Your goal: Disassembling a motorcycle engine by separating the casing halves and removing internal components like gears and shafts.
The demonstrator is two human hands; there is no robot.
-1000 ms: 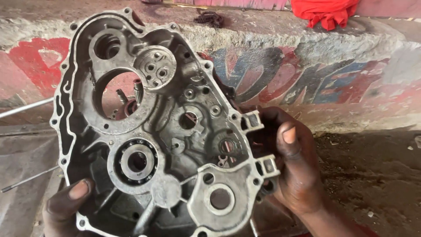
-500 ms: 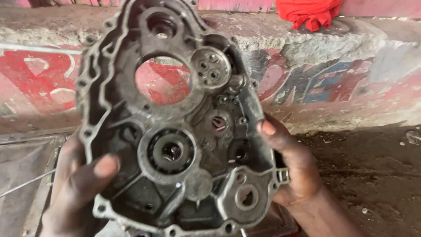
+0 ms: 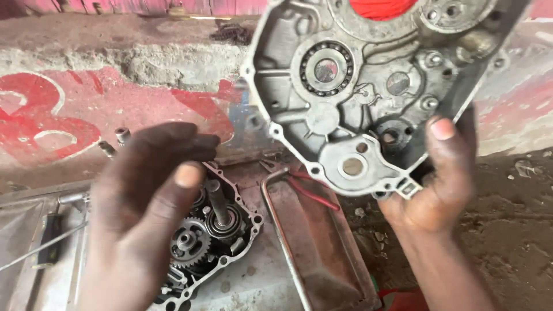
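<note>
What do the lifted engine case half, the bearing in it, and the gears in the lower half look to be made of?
Engine case half, in the right hand: probably cast aluminium, judging by its dull grey, grainy, ribbed surface. Bearing: likely steel, with a shinier ring and visible balls. Gears in the lower half: seemingly steel, dark and oily with cut teeth. The left hand is empty.

Counted in frame: two hands, left [image 3: 144, 213] lower left and right [image 3: 440, 184] lower right; one crankcase cover [image 3: 368, 86] at top; one open engine half [image 3: 210, 242] at bottom centre, with two visible gears [image 3: 187, 245]; one rusted tray [image 3: 314, 230].
</note>
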